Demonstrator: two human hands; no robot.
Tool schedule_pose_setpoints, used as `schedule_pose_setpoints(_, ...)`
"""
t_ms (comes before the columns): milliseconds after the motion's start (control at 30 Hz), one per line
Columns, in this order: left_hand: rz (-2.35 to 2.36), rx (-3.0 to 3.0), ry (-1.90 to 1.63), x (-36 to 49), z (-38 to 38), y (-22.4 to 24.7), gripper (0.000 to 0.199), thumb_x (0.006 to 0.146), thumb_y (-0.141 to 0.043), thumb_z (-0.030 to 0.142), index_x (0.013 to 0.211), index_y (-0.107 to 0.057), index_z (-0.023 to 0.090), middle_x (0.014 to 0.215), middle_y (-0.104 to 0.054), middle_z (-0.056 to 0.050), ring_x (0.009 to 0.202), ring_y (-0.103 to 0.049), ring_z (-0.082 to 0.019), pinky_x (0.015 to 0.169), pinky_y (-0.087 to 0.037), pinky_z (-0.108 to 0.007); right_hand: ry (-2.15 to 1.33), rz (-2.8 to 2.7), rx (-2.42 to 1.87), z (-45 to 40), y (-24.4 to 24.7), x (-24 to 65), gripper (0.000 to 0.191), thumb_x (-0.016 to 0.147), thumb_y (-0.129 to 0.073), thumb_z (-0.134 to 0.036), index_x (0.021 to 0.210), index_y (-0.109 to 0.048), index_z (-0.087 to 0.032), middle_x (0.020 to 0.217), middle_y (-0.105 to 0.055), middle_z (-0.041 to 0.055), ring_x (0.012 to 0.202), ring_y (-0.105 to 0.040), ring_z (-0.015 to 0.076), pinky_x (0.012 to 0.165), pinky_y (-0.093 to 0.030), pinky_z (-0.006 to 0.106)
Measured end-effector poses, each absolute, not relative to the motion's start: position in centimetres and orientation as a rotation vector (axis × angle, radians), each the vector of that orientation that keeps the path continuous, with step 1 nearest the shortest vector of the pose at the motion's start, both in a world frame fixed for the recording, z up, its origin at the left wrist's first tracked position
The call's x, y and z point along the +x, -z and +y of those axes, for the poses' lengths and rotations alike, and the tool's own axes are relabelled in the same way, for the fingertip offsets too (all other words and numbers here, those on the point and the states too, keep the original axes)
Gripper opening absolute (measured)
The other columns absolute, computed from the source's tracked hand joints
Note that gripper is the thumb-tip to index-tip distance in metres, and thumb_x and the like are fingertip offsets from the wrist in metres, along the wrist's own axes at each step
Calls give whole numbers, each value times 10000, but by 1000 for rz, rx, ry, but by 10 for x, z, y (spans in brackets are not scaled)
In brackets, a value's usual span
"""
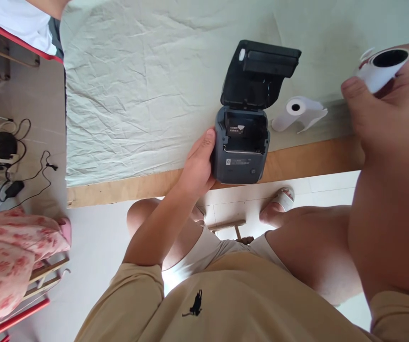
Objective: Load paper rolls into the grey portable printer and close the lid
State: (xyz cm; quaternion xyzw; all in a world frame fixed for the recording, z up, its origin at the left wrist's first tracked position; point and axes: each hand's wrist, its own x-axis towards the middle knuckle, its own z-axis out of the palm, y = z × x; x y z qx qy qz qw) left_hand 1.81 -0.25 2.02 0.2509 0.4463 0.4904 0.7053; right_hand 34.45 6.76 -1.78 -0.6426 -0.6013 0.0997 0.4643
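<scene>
Printer (240,166), lid raised, sits at the table edge (307,159), well left of the white roll (377,78) that my right hand (385,111) pinches, hollow core end upward; my left hand (197,164), nearer, clasps the casing's left side, thumb against it

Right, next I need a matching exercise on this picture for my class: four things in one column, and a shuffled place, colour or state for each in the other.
Things
1. the printer
2. the left hand
3. the right hand
4. the cloth

Descriptions
A. pale green and creased
B. gripping a white paper roll
C. dark, with its lid open
D. against the side of the dark machine

Right pairs: 1-C, 2-D, 3-B, 4-A
</scene>
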Motion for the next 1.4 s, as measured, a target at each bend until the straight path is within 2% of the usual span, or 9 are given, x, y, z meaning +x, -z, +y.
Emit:
schedule_pose_setpoints(100,990,571,-1092,18,-2,-19,306,1117,-726,516,1070,-825,230,1050,-911,-40,1270,-888,-305,1103,-762,-455,-141,-1382,-1847,65,14,346,561,700,-1003,-238,1182,-726,-306,1043,-786,63,921,-742,281,805,-577,470)
schedule_pose_setpoints(267,990,594,-1085,17,-3,-19,337,1112,-731,552,1084,-831,231,1075,-907,-40,1259,-888,-302,1108,-756,-451,14,-1661,-1571,39,-9,335,517,920,-802,-276,1427,-784,-374,1334,-843,66,1248,-817,371,1007,-594,523)
schedule_pose_setpoints(433,991,615,-1115,16,-4,-16,350,1135,-694,544,1045,-836,238,1031,-894,-26,1118,-905,-276,1013,-769,-426,94,-1843,-1252,30,-9,290,465,898,-780,-325,1362,-772,-306,1256,-829,124,1114,-811,364,975,-608,532)
schedule_pose_setpoints(633,1003,579,-1139,17,-4,-15,310,1116,-738,514,984,-809,243,954,-878,-8,1217,-898,-278,1094,-759,-419,-267,-1785,-1600,43,20,268,780,743,-928,-309,1457,-614,-327,1173,-778,90,1012,-757,319,896,-604,492)
schedule_pose_setpoints(800,982,611,-1097,17,-4,-15,368,1129,-694,574,1073,-836,238,1003,-885,-21,1048,-902,-256,920,-774,-386,-344,-1518,-1405,45,15,273,577,725,-983,-502,1126,-610,-322,1013,-735,48,842,-694,267,736,-578,452)
schedule_pose_setpoints(933,964,578,-1093,17,-3,-19,311,1118,-706,516,1053,-819,233,1003,-879,-25,1061,-898,-268,925,-765,-393,-173,-1490,-1062,37,-10,257,478,906,-853,-666,1237,-776,-331,1170,-783,60,1025,-765,286,852,-647,491)
schedule_pose_setpoints(1133,890,683,-1034,13,-6,-25,363,937,-929,541,1109,-799,248,1130,-895,-63,1384,-839,-361,1130,-735,-456,-131,-1748,-940,12,-28,216,361,919,-835,-333,1274,-775,-368,1132,-860,-3,889,-806,238,726,-644,412)
schedule_pose_setpoints(1267,920,722,-1019,11,-8,-25,369,948,-915,522,1172,-787,259,1048,-870,-48,1131,-887,-311,912,-745,-395,-111,-1930,-1169,12,-24,210,140,938,-741,-228,1041,-724,-320,1068,-891,-8,936,-855,279,794,-657,464)
schedule_pose_setpoints(1400,936,733,-994,11,-8,-26,330,969,-879,519,1156,-776,267,997,-838,-38,988,-868,-275,828,-718,-382,-143,-1961,-1127,15,-25,212,195,923,-653,-119,913,-703,-307,1026,-901,-38,958,-882,257,853,-656,458)
